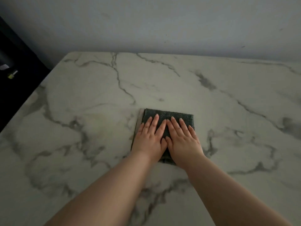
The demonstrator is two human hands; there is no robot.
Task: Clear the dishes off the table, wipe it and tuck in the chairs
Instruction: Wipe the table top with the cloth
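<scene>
A dark green folded cloth (pixel 167 114) lies flat on the white marble-patterned table (pixel 84 98), near its middle. My left hand (pixel 150 137) presses flat on the cloth's left half, fingers stretched forward and slightly apart. Beside it, my right hand (pixel 182 137) lies flat on the right half, its index finger touching the left hand's. Neither hand grips the cloth; both palms rest on top of it. No dishes or chairs show in view.
A plain grey wall (pixel 162 25) runs along the table's far edge. Past the table's left edge lies a dark area (pixel 14 88) holding a small yellow-green object (pixel 11 75).
</scene>
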